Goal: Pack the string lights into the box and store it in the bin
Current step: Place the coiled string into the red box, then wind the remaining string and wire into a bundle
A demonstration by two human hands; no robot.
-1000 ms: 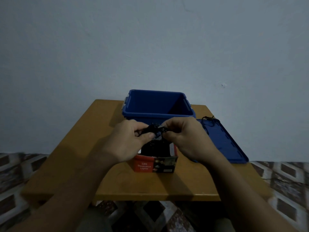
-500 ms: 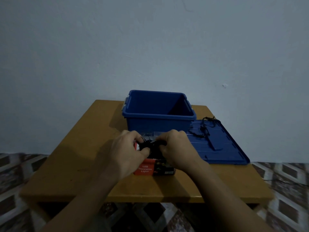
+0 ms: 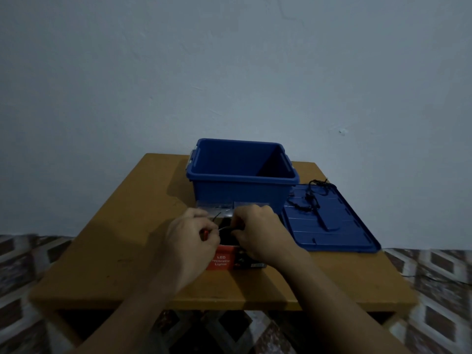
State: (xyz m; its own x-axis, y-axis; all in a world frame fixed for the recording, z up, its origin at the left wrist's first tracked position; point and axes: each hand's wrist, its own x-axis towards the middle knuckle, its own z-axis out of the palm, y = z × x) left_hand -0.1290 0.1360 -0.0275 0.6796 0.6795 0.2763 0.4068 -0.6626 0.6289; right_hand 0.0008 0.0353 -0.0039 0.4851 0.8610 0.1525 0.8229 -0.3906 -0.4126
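Head view. My left hand [image 3: 190, 241] and right hand [image 3: 258, 235] are together over the open top of the box [image 3: 221, 260], a small red carton printed "LED Decorative Lights", which stands on the worktop [image 3: 115, 246] near its front edge.

- **Hands:** Both have their fingers curled. The left hand pinches a thin length of wire between thumb and fingers. The right hand's fingers are bent down onto the dark bundle at the box mouth.
- **String lights:** The string lights [image 3: 225, 232] lie mostly inside the box, seen as a dark mass between my two hands. A trailing strand [image 3: 313, 201] lies apart from them, on the lid, in loose loops. I cannot tell whether it joins the bundle in the box.
- **Box flap:** A pale open flap [image 3: 217, 207] rises behind the box, just in front of the bin.
- **Bin:** The blue bin [image 3: 240, 192] stands open at the back of the worktop, directly behind the box. Nothing shows in the part of its interior that I can see.
- **Lid:** The blue lid [image 3: 339, 233] lies flat to the right of the bin, its near corner reaching past the worktop's right edge.
- **Surroundings:** A plain pale wall [image 3: 229, 72] is behind, and patterned floor tiles [image 3: 434, 277] are below.
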